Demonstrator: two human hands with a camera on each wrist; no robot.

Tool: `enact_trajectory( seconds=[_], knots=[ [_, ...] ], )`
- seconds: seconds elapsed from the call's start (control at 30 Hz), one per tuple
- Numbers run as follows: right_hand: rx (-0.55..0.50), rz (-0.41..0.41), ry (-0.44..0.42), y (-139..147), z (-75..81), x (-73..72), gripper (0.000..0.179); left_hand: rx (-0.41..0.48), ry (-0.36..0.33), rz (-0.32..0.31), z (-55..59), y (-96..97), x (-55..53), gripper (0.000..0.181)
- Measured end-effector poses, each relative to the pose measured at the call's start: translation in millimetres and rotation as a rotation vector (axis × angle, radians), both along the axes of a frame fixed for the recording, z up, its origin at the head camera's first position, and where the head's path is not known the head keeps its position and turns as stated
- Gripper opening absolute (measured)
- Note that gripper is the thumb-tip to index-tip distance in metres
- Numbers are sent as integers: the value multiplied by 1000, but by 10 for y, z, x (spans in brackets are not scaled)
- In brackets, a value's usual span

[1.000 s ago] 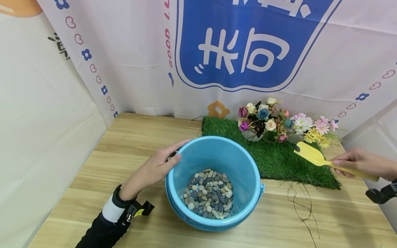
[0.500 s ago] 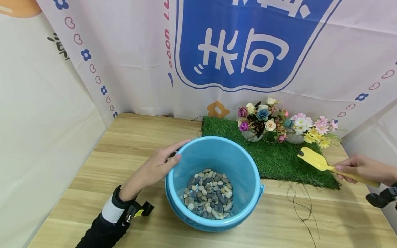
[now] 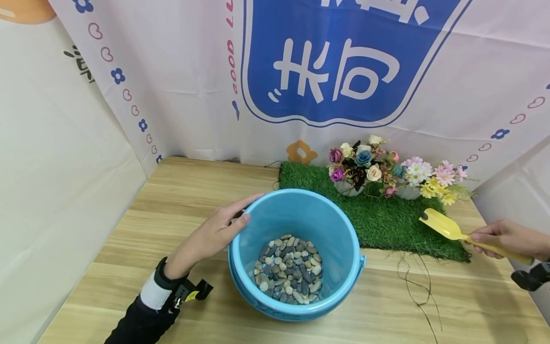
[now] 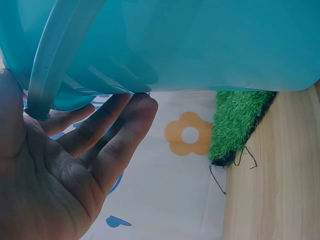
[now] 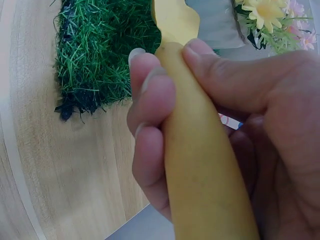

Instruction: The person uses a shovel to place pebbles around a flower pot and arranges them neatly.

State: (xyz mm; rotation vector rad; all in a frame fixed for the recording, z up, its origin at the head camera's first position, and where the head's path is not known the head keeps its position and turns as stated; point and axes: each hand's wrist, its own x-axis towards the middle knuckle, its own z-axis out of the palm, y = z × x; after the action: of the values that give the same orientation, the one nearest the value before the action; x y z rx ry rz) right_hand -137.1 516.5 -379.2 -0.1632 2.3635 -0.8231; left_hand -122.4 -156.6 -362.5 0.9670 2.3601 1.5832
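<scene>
Right fingers (image 5: pixel 152 102) grip a trowel (image 3: pixel 442 224) near the surface's (image 3: pixel 185 200) right edge. Left fingers (image 4: pixel 117 150), spread, touch a bucket (image 3: pixel 309 215). Backdrop (image 3: pixel 195 110) apparently reads "GOOD LU".

From the bucket (image 3: pixel 301 215), four o'clock is passable; flowers (image 3: pixel 375 173) block one to two, the gap behind seemingly narrow.

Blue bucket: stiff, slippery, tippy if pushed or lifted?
The bucket is probably stiff: it looks round and undented. Likely bottom-heavy and slow to tip, since pebbles cover much of its bottom. May be slippery: its glossy outside mirrors the fingers in the left wrist view.
</scene>
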Motion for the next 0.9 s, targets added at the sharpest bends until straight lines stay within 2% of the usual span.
enact_trajectory(
  seconds=[0.13, 0.5, 0.67, 0.9],
  knots=[
    [0, -20, -9, 14, -16, -3, 37, -1, 3, -4, -6, 1, -3, 50],
    [18, 25, 11, 40, -35, -15, 39, 0, 12, -2, -10, -6, -9, 50],
    [42, 6, 19, -29, -22, -19, 36, -5, 9, 2, -11, -11, -4, 49],
    [127, -44, 51, -141, 10, -15, 32, -10, 3, 7, -3, -6, 4, 50]
  ],
)
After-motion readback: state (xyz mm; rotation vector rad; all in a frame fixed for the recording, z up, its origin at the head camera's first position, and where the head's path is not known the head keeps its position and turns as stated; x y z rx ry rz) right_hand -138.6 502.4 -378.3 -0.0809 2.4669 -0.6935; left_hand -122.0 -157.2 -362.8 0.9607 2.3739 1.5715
